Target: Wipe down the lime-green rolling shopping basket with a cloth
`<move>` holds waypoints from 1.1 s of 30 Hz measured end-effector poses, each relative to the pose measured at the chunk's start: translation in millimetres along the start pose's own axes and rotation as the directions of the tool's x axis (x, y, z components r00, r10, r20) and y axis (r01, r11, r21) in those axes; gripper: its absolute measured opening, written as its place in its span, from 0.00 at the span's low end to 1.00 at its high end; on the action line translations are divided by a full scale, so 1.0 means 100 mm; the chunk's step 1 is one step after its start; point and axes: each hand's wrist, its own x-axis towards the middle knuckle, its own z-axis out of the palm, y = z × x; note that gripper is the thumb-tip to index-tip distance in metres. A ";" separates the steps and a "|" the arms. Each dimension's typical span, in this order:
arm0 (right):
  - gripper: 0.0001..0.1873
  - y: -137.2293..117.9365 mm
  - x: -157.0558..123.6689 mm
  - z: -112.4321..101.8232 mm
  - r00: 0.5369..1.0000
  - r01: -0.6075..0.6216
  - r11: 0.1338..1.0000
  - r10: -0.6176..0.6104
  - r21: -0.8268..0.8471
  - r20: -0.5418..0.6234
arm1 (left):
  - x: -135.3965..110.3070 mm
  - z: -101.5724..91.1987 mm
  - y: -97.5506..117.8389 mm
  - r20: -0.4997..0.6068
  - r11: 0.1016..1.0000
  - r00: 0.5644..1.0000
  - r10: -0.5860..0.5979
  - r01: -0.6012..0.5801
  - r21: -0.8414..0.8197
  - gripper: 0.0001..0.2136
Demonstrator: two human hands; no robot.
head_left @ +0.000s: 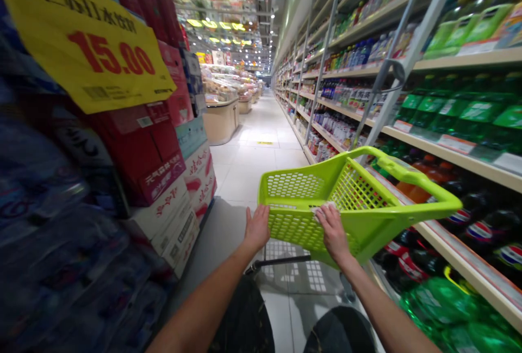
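Observation:
A lime-green plastic shopping cart (pixel 302 228) with perforated sides stands in front of me, its handle (pixel 420 179) towards the right. My left hand (pixel 258 227) is closed on the near left corner of its basket, fingers over the rim. Farther right, my right hand (pixel 332 228) presses a crumpled white cloth or tissue (pixel 320 210) against the near top rim. Part of the cloth is hidden under the fingers. The basket's visible inside shows only bare green walls. Beneath it are a dark frame bar (pixel 281 260) and wheels.
On the right, long shelves (pixel 448 143) hold green soda bottles (pixel 481 108) and dark cola bottles. Stacked drink cartons (pixel 163 146) and wrapped bottles rise on the left, under a yellow price sign (pixel 93 43). A tiled aisle (pixel 265 152) runs ahead past display counters (pixel 220 119).

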 end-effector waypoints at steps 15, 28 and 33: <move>0.21 -0.38 0.17 0.24 0.992 0.002 0.992 -0.018 0.129 0.121 | -0.39 -0.07 0.51 0.080 0.986 0.994 0.080 -0.067 -0.155 0.29; 0.17 0.04 -0.21 -0.28 0.983 -0.122 0.990 0.110 0.075 0.149 | -0.55 -0.05 0.53 -0.001 0.908 0.917 0.399 -0.395 -0.139 0.26; 0.20 -0.47 -0.32 -0.39 0.979 -0.177 0.981 0.167 0.077 0.117 | -0.37 0.02 0.30 0.001 0.956 0.956 0.292 -0.292 -0.038 0.25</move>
